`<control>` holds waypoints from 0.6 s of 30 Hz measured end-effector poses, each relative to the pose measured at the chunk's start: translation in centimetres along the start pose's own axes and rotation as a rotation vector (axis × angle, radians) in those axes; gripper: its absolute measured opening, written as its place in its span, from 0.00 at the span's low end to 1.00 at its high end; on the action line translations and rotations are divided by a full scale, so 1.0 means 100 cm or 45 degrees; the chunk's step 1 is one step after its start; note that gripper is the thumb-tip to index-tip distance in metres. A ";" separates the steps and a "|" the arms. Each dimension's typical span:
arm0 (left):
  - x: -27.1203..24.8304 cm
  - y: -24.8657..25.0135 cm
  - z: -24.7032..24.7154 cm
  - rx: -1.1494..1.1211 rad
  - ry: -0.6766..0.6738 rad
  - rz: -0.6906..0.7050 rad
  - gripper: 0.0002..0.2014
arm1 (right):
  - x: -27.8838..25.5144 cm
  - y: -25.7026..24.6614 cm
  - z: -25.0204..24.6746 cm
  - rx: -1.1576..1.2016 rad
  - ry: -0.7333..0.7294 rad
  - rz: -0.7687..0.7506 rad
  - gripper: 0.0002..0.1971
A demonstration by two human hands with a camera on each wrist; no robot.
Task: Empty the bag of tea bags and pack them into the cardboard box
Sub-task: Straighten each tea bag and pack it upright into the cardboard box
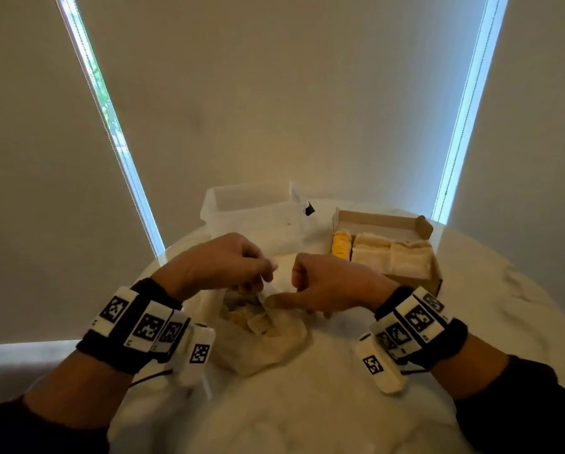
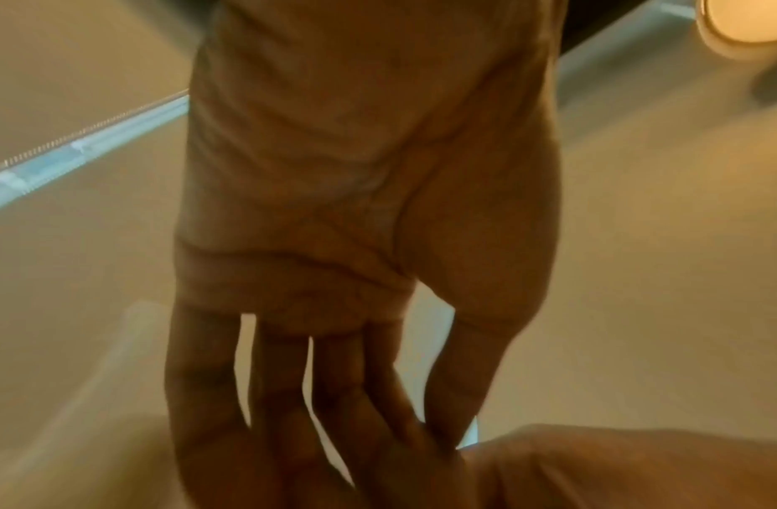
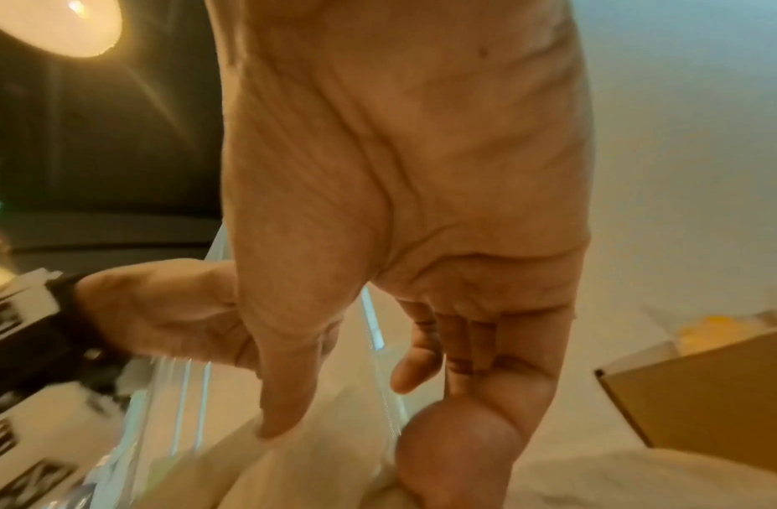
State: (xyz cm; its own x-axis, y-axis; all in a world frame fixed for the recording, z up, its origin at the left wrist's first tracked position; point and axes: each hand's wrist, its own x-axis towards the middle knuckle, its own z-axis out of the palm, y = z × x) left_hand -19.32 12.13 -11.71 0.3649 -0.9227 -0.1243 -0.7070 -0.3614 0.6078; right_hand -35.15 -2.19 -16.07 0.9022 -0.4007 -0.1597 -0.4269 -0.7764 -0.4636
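A clear plastic bag (image 1: 268, 348) lies open on the table in front of me, with several pale tea bags (image 1: 241, 312) inside. My left hand (image 1: 269, 270) hovers over its far rim, thumb and forefinger pinched on the plastic edge; the left wrist view shows the same pinch by the left hand (image 2: 438, 437). My right hand (image 1: 291, 303) has its fingers curled and its thumb stretched left onto the bag's rim. In the right wrist view a film of the plastic runs between thumb and fingers of the right hand (image 3: 343, 403). The cardboard box (image 1: 382, 222) stands open at the back right, holding yellow tea bags (image 1: 341, 245) and white tea bags (image 1: 392, 257).
A clear plastic container (image 1: 251, 208) stands behind the bag, left of the box. Everything sits on a round white table (image 1: 307, 404) near closed blinds. The box's brown side (image 3: 704, 396) shows close to my right hand. Both wrists wear black bands with marker tags.
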 end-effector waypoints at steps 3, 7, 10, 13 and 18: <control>-0.011 -0.013 -0.001 0.244 -0.165 -0.085 0.14 | 0.006 -0.011 0.007 -0.137 0.022 -0.052 0.22; -0.022 -0.025 -0.008 0.695 -0.073 -0.134 0.14 | 0.006 -0.006 -0.005 0.201 0.293 -0.138 0.09; -0.022 -0.024 -0.003 0.859 -0.055 -0.097 0.26 | 0.003 -0.007 -0.003 0.511 0.407 -0.228 0.08; -0.015 -0.014 0.012 1.084 -0.074 0.037 0.35 | 0.007 -0.008 0.002 0.565 0.440 -0.262 0.06; -0.001 0.007 0.038 1.104 -0.188 0.381 0.20 | 0.009 0.011 0.006 0.589 0.363 -0.262 0.03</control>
State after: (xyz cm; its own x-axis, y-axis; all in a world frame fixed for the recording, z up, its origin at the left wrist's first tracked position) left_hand -22.19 11.45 -14.28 0.0555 -0.9799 -0.1916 -0.9866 -0.0244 -0.1611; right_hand -34.78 -3.08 -17.25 0.8841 -0.4289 0.1853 -0.1154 -0.5848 -0.8030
